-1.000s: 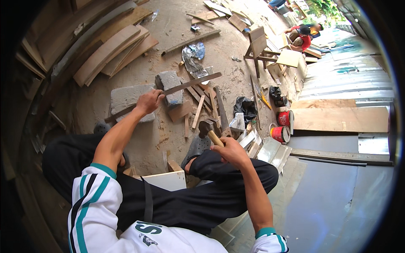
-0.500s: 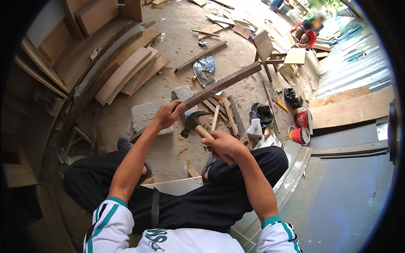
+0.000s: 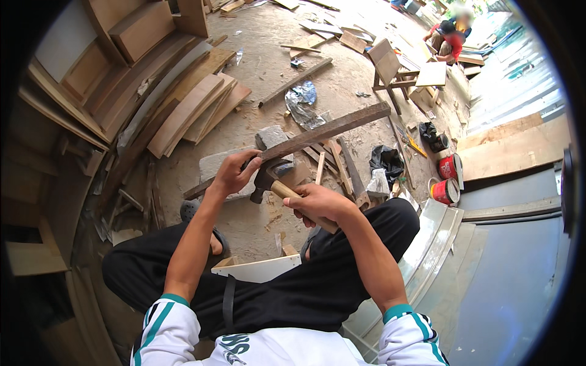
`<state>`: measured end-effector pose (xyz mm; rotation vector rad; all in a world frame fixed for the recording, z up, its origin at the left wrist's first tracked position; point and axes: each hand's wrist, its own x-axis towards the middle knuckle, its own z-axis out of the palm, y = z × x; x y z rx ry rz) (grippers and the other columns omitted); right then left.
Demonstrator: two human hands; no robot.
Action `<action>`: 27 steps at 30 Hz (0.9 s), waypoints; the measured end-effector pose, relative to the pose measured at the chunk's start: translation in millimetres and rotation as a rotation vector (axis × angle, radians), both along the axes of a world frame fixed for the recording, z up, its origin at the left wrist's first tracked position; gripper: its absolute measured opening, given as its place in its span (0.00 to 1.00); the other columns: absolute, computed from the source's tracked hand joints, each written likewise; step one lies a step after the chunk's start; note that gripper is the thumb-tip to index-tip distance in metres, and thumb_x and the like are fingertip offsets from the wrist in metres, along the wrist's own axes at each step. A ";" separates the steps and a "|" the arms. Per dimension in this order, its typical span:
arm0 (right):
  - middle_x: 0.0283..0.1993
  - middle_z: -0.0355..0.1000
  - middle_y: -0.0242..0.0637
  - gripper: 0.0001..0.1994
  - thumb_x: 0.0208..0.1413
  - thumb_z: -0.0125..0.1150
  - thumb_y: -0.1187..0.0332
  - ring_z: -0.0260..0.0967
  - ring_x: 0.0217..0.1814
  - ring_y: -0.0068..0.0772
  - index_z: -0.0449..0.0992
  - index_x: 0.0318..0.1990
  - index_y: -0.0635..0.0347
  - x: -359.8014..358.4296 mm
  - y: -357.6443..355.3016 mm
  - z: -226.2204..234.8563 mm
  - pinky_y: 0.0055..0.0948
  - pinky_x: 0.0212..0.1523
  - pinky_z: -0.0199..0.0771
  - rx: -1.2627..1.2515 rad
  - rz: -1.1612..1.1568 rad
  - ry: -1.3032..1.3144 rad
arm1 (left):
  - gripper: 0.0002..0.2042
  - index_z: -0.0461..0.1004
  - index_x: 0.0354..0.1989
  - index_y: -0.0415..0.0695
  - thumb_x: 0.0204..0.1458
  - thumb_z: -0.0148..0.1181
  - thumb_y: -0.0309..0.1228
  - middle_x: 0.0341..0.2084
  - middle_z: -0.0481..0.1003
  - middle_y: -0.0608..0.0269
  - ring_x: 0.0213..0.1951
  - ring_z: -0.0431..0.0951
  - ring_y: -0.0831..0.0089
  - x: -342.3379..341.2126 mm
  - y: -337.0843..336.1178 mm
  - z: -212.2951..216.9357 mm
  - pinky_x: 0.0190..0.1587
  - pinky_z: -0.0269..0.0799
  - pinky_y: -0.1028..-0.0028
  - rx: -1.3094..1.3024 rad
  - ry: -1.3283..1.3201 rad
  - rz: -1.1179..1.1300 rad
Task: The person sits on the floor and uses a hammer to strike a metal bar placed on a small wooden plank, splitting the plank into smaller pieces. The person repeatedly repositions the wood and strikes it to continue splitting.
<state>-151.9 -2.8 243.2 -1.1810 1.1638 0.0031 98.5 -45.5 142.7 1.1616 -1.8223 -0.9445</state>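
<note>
My left hand (image 3: 235, 173) is closed around a long dark wooden bar (image 3: 329, 126), which slants up to the right across the view. In my right hand (image 3: 320, 202) is a claw hammer (image 3: 266, 178), gripped by its pale wooden handle. The hammer's head lies right beside my left hand, its claw curving at the bar's lower edge. Whether claw and bar touch, I cannot tell. Beneath the bar's near part sit grey stone blocks (image 3: 213, 163).
Loose planks (image 3: 189, 116) are stacked at the left. Red paint cans (image 3: 444, 191), a black plastic bag (image 3: 387, 163) and wood offcuts lie to the right. A small wooden chair (image 3: 386, 64) stands farther off; people (image 3: 452, 39) crouch beyond it. A white-faced board (image 3: 262, 269) rests between my legs.
The hammer head has moved left, closer to my left hand and the bar. The bar's far end has dipped a little. The whole view has shifted slightly.
</note>
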 end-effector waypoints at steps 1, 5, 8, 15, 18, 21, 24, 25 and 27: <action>0.24 0.69 0.32 0.17 0.64 0.57 0.56 0.69 0.19 0.24 0.73 0.38 0.65 -1.5 0.4 1.9 0.26 0.21 0.71 -0.004 -0.019 0.001 | 0.14 0.76 0.45 0.35 0.62 0.56 0.36 0.37 0.79 0.45 0.39 0.80 0.55 0.7 -0.9 -0.7 0.42 0.73 0.65 -0.040 -0.019 0.001; 0.24 0.69 0.32 0.19 0.63 0.57 0.55 0.69 0.19 0.24 0.73 0.39 0.67 -13.4 1.5 -3.0 0.26 0.21 0.71 -0.005 -0.082 -0.050 | 0.15 0.76 0.43 0.35 0.62 0.56 0.37 0.33 0.79 0.49 0.36 0.80 0.62 -7.4 -2.7 -1.0 0.40 0.72 0.67 -0.045 -0.010 0.013; 0.24 0.69 0.32 0.19 0.63 0.59 0.55 0.69 0.19 0.24 0.74 0.39 0.67 -17.9 4.4 -2.3 0.25 0.20 0.70 -0.030 -0.169 -0.072 | 0.17 0.77 0.40 0.36 0.64 0.54 0.41 0.28 0.78 0.54 0.33 0.77 0.69 -14.8 -5.4 1.1 0.36 0.71 0.69 0.164 0.002 -0.040; 0.22 0.69 0.32 0.23 0.56 0.68 0.53 0.68 0.17 0.22 0.73 0.39 0.69 -32.8 5.4 -5.9 0.25 0.18 0.69 -0.114 -0.181 -0.031 | 0.27 0.77 0.35 0.36 0.66 0.45 0.51 0.22 0.75 0.62 0.27 0.73 0.74 -7.6 -18.3 -24.1 0.34 0.69 0.72 0.335 0.050 -0.175; 0.21 0.69 0.31 0.24 0.52 0.71 0.53 0.67 0.17 0.21 0.74 0.39 0.70 -35.8 7.9 -5.6 0.25 0.18 0.68 -0.180 -0.196 0.035 | 0.31 0.77 0.33 0.36 0.64 0.45 0.57 0.22 0.75 0.62 0.26 0.74 0.75 8.1 -20.9 -38.0 0.32 0.70 0.71 0.513 -0.008 -0.221; 0.21 0.68 0.30 0.22 0.52 0.72 0.54 0.66 0.17 0.20 0.75 0.37 0.67 -39.4 5.7 -0.7 0.24 0.18 0.67 -0.235 -0.233 0.100 | 0.32 0.77 0.32 0.38 0.61 0.46 0.61 0.23 0.76 0.61 0.25 0.75 0.74 19.7 -24.5 -45.9 0.29 0.70 0.71 0.477 -0.072 -0.201; 0.21 0.69 0.31 0.22 0.52 0.72 0.53 0.67 0.18 0.22 0.75 0.38 0.66 -45.2 3.7 -15.7 0.26 0.19 0.68 -0.298 -0.199 0.155 | 0.31 0.76 0.32 0.40 0.60 0.47 0.62 0.23 0.76 0.62 0.25 0.76 0.73 14.9 -16.3 -30.5 0.28 0.71 0.70 0.545 -0.187 -0.172; 0.21 0.70 0.34 0.22 0.52 0.71 0.53 0.69 0.18 0.25 0.75 0.38 0.66 -46.3 3.2 -25.9 0.29 0.20 0.69 -0.323 -0.200 0.172 | 0.31 0.76 0.33 0.40 0.60 0.47 0.62 0.23 0.76 0.62 0.25 0.77 0.73 16.2 -15.1 -30.2 0.29 0.71 0.70 0.579 -0.212 -0.186; 0.23 0.74 0.41 0.21 0.54 0.68 0.53 0.73 0.21 0.35 0.76 0.38 0.67 -51.8 1.0 -52.7 0.35 0.23 0.72 -0.546 -0.122 0.278 | 0.32 0.76 0.34 0.39 0.60 0.47 0.62 0.23 0.76 0.62 0.25 0.77 0.72 18.0 -14.0 -29.8 0.30 0.72 0.70 0.641 -0.257 -0.205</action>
